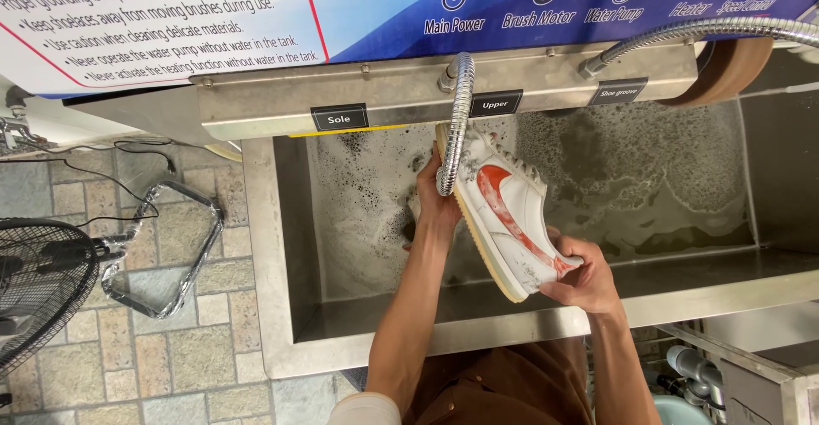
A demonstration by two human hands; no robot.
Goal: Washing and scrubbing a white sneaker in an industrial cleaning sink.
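Tank: the steel tank [281, 305] in front of you holds murky grey water with patches of foam, thickest toward the far right.
Shoe: your white sneaker [510, 213] with the red side mark is tilted on its edge above the water, near the tank's middle, sole facing left.
Left hand: your left hand [433, 201] grips the sneaker's far end, fingers curled round the sole edge.
Right hand: your right hand [578, 278] clasps the near end, fingers wrapped over the upper.
Hose: a flexible metal hose [456, 126] curves down from the far panel and ends just beside the sole.
Floor: a fan [38, 284] and a bent metal frame [162, 250] lie on the tiles to the left.
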